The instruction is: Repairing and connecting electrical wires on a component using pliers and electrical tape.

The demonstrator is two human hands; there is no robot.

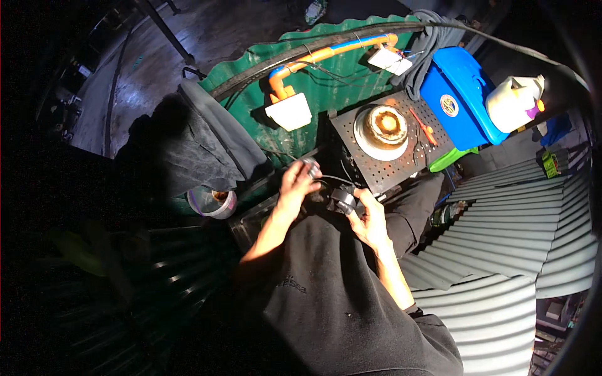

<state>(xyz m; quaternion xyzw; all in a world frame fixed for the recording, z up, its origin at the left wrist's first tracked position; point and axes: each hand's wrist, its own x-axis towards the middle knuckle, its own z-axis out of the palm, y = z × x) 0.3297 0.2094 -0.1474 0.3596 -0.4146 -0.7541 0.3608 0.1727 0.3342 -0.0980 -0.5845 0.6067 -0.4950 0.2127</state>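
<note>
black part (343,198) near the perforated bench (380,174), judged light and stiff, is aptly pinched by its edge in the right hand (370,219); a grey piece (310,167), perhaps metal, is gripped in the curled left hand (296,182).

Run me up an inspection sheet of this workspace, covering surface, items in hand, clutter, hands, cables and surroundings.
Surface: dark perforated metal plate, carrying a brown-stained round object on a pale dish.
Items in hand: small silvery part and black part, exact kinds unclear.
Clutter: red tool on the plate; white jug atop the blue bin.
Hands: left hand grips the silvery part, right hand the black one.
Cables: thin cable between the hands; another cable at upper right.
Surroundings: green corrugated panel, grey corrugated sheets.
</note>
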